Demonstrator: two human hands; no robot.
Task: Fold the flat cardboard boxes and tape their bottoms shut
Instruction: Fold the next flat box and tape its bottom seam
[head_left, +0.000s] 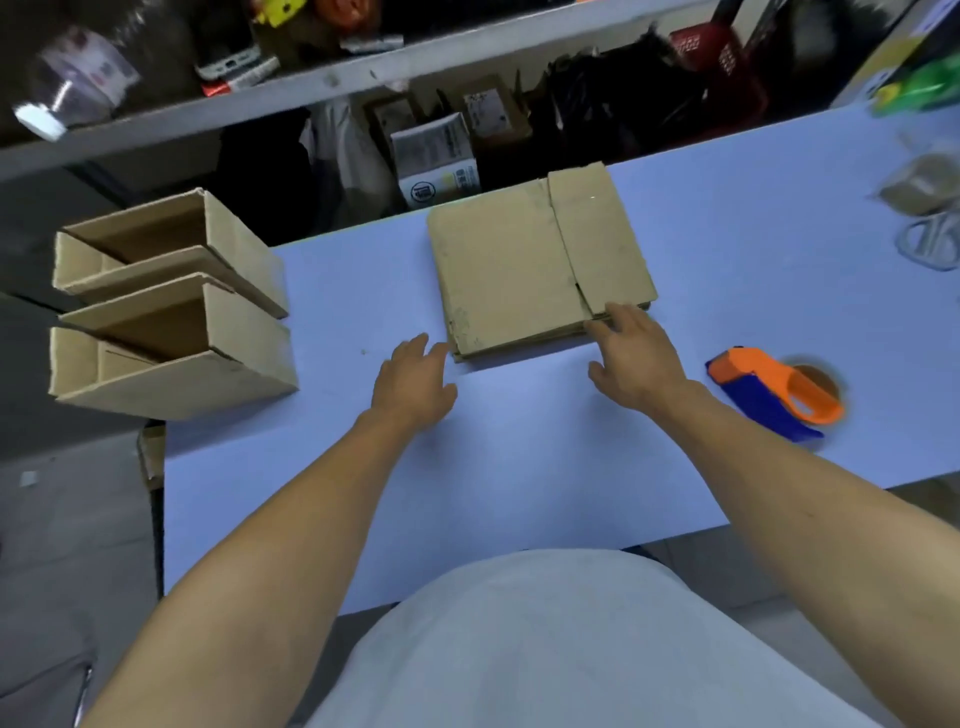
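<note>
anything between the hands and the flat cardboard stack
Nothing visible. The right hand already touches the near edge of the flat cardboard stack, and only bare table lies between the left hand and the stack's near left corner.

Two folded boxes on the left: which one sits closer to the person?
The lower folded box, stacked at the table's left edge beside the left hand. The other folded box lies behind it, toward the shelf.
</note>
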